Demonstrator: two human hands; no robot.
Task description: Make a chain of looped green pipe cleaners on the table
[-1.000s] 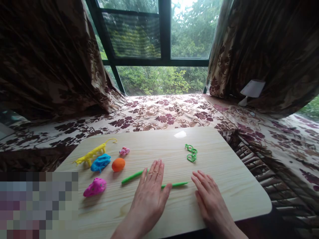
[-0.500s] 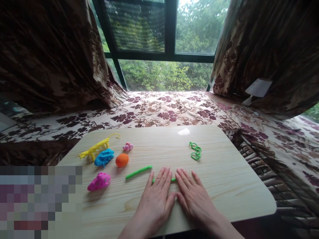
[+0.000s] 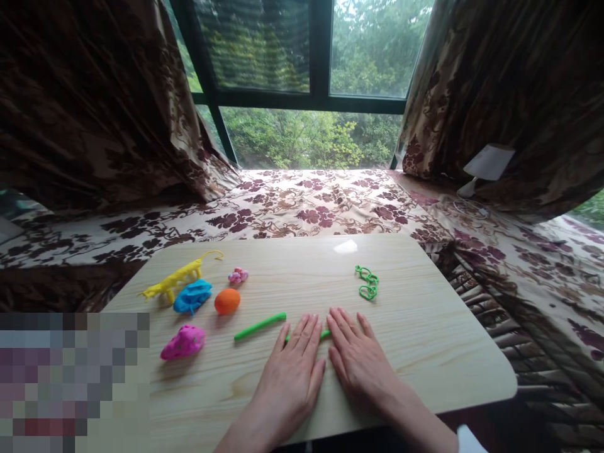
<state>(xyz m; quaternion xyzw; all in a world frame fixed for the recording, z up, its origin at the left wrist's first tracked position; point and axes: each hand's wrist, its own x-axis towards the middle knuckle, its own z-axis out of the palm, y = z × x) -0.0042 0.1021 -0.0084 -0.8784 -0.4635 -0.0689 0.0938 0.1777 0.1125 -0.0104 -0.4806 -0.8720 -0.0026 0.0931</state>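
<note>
My left hand point(image 3: 295, 368) lies flat, palm down, with its fingers stretched out over a thin green clay strip point(image 3: 325, 334). Beside it, my right hand point(image 3: 358, 358) is flat too, its fingers resting over the right part of the same strip. Only short bits of the strip show between the hands and at the left fingertips; the rest is hidden. A thicker green clay roll point(image 3: 260, 327) lies slantwise just left of my left hand. Beyond my right hand is a green chain of linked clay loops point(image 3: 367, 282).
On the table's left side are a yellow clay animal point(image 3: 177, 279), a blue clay piece point(image 3: 192, 296), an orange ball point(image 3: 227, 301), a small pink lump point(image 3: 238, 275) and a magenta lump point(image 3: 184, 342). The wooden table point(image 3: 438, 352) has rounded corners. A white lamp point(image 3: 488, 162) stands at the back right.
My right hand has moved slightly forward and its thumb has parted from my left thumb. Both hands remain flat over the green strip. The view has shifted a little.
</note>
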